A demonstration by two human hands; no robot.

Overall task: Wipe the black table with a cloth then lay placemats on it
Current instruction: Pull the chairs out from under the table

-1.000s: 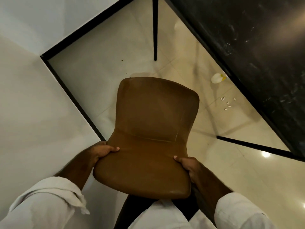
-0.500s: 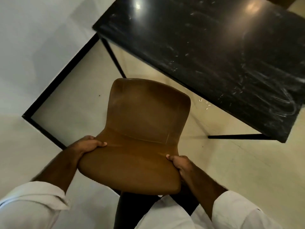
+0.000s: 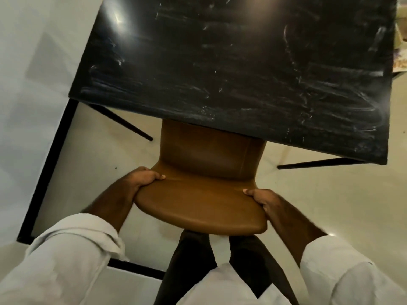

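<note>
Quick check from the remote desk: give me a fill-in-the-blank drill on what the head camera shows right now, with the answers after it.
1. Both hands grip the top of a brown ____.
2. The left hand and right hand hold opposite ____ of the backrest.
3. The chair's seat sits partly under the ____ table.
4. The tabletop shows pale ____ and no placemats.

Answers: chair; sides; black; streaks

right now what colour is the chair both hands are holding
Tan brown, a smooth leather-like chair gripped by the left hand and right hand; the head view shows it.
</note>
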